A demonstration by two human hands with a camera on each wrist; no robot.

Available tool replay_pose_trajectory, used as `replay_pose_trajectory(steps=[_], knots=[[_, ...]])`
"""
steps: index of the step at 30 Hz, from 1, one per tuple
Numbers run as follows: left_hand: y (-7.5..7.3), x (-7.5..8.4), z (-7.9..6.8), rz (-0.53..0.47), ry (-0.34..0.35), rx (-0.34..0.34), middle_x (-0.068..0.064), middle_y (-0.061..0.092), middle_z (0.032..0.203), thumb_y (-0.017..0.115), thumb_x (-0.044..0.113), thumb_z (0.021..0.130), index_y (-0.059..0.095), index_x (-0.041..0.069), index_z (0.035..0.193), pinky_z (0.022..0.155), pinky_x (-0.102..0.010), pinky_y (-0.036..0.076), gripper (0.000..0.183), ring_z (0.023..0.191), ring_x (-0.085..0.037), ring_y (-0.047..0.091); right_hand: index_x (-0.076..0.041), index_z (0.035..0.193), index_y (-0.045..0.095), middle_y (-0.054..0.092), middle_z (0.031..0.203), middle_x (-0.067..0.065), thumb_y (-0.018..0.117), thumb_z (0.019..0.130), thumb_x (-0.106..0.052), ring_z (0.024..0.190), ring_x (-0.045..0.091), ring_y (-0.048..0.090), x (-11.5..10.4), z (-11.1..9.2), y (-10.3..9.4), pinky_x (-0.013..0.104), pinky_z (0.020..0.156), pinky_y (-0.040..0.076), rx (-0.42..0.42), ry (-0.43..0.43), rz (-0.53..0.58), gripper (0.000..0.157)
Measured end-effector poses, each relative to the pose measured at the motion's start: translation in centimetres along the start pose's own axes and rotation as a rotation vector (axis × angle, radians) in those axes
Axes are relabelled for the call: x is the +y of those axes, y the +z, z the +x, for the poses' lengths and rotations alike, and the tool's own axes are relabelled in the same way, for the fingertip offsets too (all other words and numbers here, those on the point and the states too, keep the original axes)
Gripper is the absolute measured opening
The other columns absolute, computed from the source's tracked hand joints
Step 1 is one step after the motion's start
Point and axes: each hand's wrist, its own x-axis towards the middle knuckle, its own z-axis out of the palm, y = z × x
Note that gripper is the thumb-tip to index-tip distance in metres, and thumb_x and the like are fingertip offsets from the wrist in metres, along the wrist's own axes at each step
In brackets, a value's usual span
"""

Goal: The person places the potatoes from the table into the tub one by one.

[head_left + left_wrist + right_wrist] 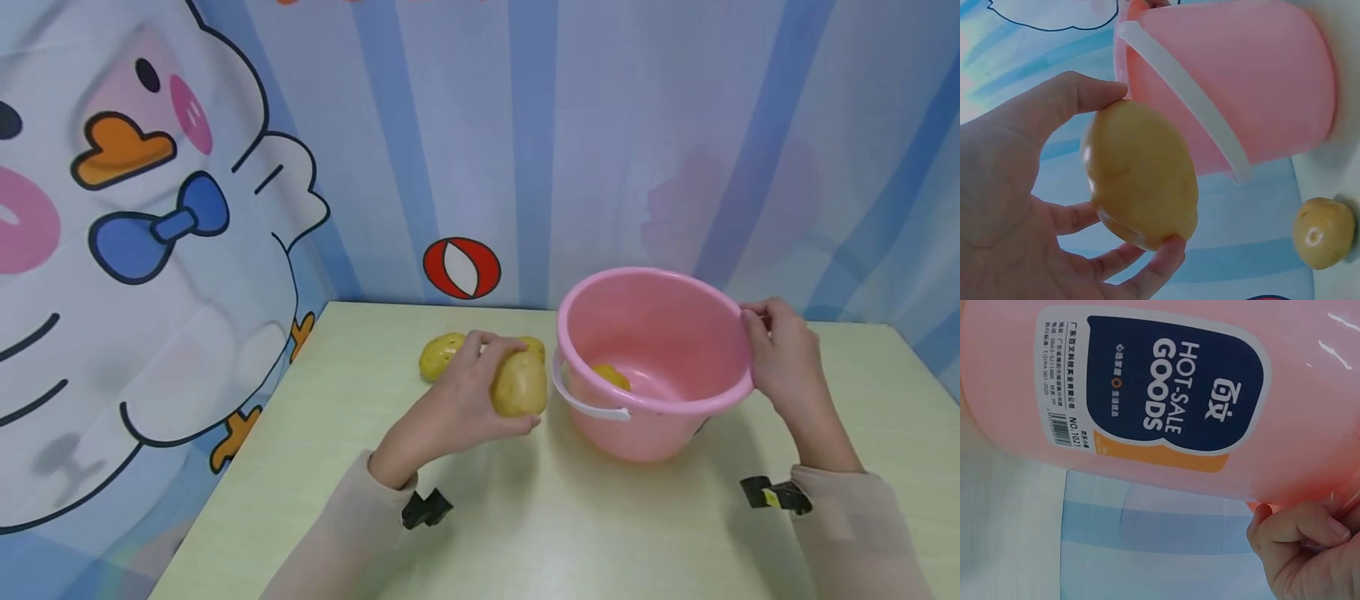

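Note:
My left hand (465,392) grips a yellow potato (521,385) between thumb and fingers, held up just left of the pink bucket (637,437). In the left wrist view the held potato (1141,175) overlaps the bucket's side and its white handle (1191,97). On the right, my right hand (787,358) pinches the bucket's rim, and the bucket leans a little on the table. Inside the bucket lies a yellow potato (611,377), partly hidden by the near wall. Two more potatoes rest behind my left hand: one potato (440,357) at left, another potato (535,346) mostly covered.
The pale table (600,525) ends at a blue striped backdrop (472,150) with a large cartoon bird (150,333) on the left. A printed label (1166,381) covers the bucket's right side. Black straps sit at both sleeve cuffs.

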Motion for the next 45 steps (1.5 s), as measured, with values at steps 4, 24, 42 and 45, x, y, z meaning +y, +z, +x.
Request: replay_pose_trajectory(steps=[4, 24, 42, 45], knots=[[-0.4, 0.5, -0.2, -0.012, 0.041, 0.047, -0.001, 0.044, 0.128, 0.084, 0.041, 0.076, 0.051, 0.024, 0.137, 0.077, -0.032, 0.052, 0.071, 0.106, -0.016, 0.05, 0.013, 0.133, 0.047, 0.055, 0.11, 0.032, 0.03, 0.109, -0.027, 0.065, 0.02, 0.058, 0.0, 0.0, 0.1, 0.029, 0.047, 0.048, 0.004, -0.003, -0.001, 0.049], [-1.3, 2.9, 0.5, -0.116, 0.142, 0.129, -0.003, 0.042, 0.133, 0.083, 0.037, 0.079, 0.048, 0.022, 0.14, 0.081, -0.036, 0.056, 0.072, 0.108, -0.015, 0.052, 0.012, 0.132, 0.047, 0.055, 0.109, 0.031, 0.03, 0.109, -0.028, 0.063, 0.017, 0.056, -0.2, 0.5, -0.1, 0.03, 0.047, 0.048, -0.002, -0.022, -0.006, 0.049], [-1.3, 3.8, 1.3, -0.11, 0.195, 0.136, -0.002, 0.044, 0.131, 0.08, 0.042, 0.081, 0.049, 0.019, 0.139, 0.082, -0.032, 0.053, 0.069, 0.106, -0.013, 0.051, 0.013, 0.132, 0.047, 0.054, 0.111, 0.032, 0.031, 0.109, -0.029, 0.069, 0.026, 0.059, 0.0, 0.1, -0.1, 0.03, 0.048, 0.049, -0.005, -0.008, -0.007, 0.05], [-1.3, 3.8, 1.5, -0.112, 0.197, 0.142, -0.002, 0.044, 0.131, 0.08, 0.042, 0.08, 0.05, 0.019, 0.138, 0.081, -0.031, 0.053, 0.069, 0.106, -0.014, 0.052, 0.013, 0.132, 0.047, 0.054, 0.11, 0.031, 0.031, 0.109, -0.029, 0.069, 0.025, 0.059, 0.0, 0.1, -0.1, 0.03, 0.048, 0.049, -0.006, -0.009, -0.004, 0.05]])
